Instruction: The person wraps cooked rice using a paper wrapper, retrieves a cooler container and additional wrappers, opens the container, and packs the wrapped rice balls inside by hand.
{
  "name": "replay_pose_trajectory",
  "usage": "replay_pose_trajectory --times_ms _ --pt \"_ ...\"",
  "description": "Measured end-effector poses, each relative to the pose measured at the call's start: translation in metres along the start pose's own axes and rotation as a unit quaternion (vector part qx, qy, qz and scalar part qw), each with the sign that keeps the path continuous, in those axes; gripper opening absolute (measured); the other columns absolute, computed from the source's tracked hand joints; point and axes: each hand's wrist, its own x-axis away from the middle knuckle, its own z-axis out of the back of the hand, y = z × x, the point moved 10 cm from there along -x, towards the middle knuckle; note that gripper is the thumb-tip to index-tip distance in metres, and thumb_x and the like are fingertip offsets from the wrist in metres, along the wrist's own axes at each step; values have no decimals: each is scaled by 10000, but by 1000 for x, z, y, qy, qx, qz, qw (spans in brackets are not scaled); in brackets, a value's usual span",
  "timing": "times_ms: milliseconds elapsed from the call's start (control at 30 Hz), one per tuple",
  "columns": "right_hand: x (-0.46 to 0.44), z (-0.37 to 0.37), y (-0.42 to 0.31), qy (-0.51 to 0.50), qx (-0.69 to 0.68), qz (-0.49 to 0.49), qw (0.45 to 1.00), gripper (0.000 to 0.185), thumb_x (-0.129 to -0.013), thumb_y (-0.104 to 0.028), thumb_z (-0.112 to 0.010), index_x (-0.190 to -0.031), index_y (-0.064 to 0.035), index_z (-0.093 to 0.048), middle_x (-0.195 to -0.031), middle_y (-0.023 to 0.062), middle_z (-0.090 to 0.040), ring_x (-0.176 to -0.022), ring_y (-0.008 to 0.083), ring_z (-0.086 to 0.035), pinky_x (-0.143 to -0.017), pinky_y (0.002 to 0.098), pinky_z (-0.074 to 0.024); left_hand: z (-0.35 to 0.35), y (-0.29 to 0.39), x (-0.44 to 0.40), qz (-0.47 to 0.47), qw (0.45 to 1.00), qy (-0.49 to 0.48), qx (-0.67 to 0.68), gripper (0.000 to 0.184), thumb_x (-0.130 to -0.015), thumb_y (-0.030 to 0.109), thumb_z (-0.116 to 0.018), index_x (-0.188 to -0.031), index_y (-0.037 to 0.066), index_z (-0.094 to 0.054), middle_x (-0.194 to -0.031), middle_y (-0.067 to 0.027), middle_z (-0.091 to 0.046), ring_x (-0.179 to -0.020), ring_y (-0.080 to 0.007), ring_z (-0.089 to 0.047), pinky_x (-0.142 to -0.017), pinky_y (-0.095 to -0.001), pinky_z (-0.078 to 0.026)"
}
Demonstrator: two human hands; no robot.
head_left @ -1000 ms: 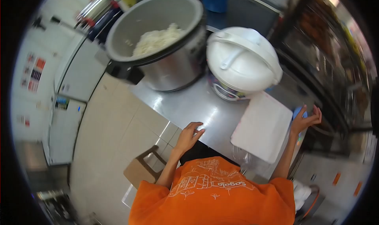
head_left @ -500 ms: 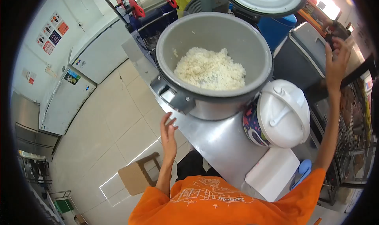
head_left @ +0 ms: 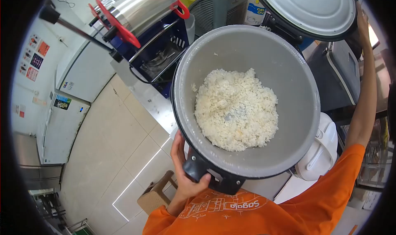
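Observation:
A large rice cooker (head_left: 247,169) stands open, its grey pot holding cooked white rice (head_left: 237,107). The pot's mouth faces me. My left hand (head_left: 185,177) is wrapped round the black handle (head_left: 214,177) at the cooker's near left side, thumb on top. Raised at the far right is the round metal lid (head_left: 309,8), still joined to the cooker by its hinge. At that lid's right edge is my right hand (head_left: 363,27), closed against the rim, its fingers partly hidden. A white-lidded jug (head_left: 317,152) sits right of the cooker, partly covered by it.
A blue machine with a steel roller and red levers (head_left: 144,41) occupies the back left of the metal table (head_left: 154,105). A brown stool (head_left: 154,198) stands on the floor at left. White chest freezers (head_left: 66,128) line the wall. A grey box (head_left: 334,74) is at right.
My left hand has closed on the cooker's handle, and my right hand has gone up to the lid's edge. The cooker now appears nearer and covers more of the jug.

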Motion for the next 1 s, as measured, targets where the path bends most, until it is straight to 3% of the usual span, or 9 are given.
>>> replay_pose_trajectory --times_ms 200,300,500,633,667,767,833,900,1000 --pt "-8 5 -16 2 38 33 999 672 -824 -474 -473 -1204 77 -408 -1277 220 -414 -1175 297 -426 -977 348 -323 -1 -1 1 11 1000 -13 4 990 -608 212 -725 -1345 57 -82 -1407 -222 -46 -1332 -346 -74 -1055 -466 -155" --pt "-9 16 -27 -2 53 59 997 633 -845 -437 -460 -1220 69 -397 -1280 210 -414 -1181 288 -421 -981 347 -318 2 -2 2 8 999 13 -29 1074 -608 387 -713 -1350 -14 -46 -1383 -237 -138 -1296 -360 -163 -1051 -439 -100" --pt "19 67 -55 -27 81 147 985 558 -887 -364 -434 -1251 54 -375 -1287 189 -412 -1191 271 -410 -989 346 -309 0 -2 0 -8 1000 -29 -6 1180 -570 412 -759 -1363 -2 10 -1396 -241 -112 -1309 -373 -122 -1058 -456 -75" --pt "60 120 -79 -61 88 211 972 510 -915 -316 -416 -1272 43 -360 -1291 175 -412 -1198 260 -402 -995 345 -302 -5 1 0 -27 996 -85 14 1270 -543 363 -822 -1372 94 102 -1412 -233 -5 -1329 -364 -45 -1038 -533 -117" --pt "71 132 -84 -71 89 224 968 498 -921 -304 -412 -1277 41 -357 -1292 172 -411 -1200 257 -401 -996 345 -301 -4 1 1 -37 995 -95 -14 1304 -528 427 -820 -1373 98 117 -1416 -225 -5 -1328 -363 -46 -1031 -549 -123" --pt "119 165 -107 -101 59 261 958 465 -942 -267 -398 -1293 33 -345 -1295 161 -411 -1206 249 -395 -1000 344 -296 -4 -1 5 -48 992 -117 -10 1310 -541 448 -807 -1371 95 143 -1429 -199 7 -1333 -341 -37 -1035 -522 -156" --pt "165 185 -134 -101 -16 298 949 453 -932 -218 -423 -1284 52 -330 -1271 197 -424 -1173 275 -426 -987 354 -305 -5 4 9 -60 989 -134 -5 1225 -644 426 -746 -1361 60 178 -1438 -205 51 -1339 -324 -11 -1050 -472 -124" --pt "196 190 -126 -170 -24 274 946 462 -923 -202 -439 -1289 53 -320 -1266 217 -417 -1155 307 -434 -983 361 -306 -4 6 22 -107 986 -120 -42 1121 -738 420 -662 -1351 33 193 -1438 -218 33 -1339 -333 -3 -1058 -454 -84" --pt "251 205 -134 -155 -5 368 917 470 -887 -161 -502 -1277 40 -332 -1252 216 -416 -1141 328 -440 -984 400 -308 1 7 59 -96 989 -75 -87 1016 -807 368 -582 -1345 40 216 -1435 -231 29 -1339 -349 24 -1062 -459 -22"
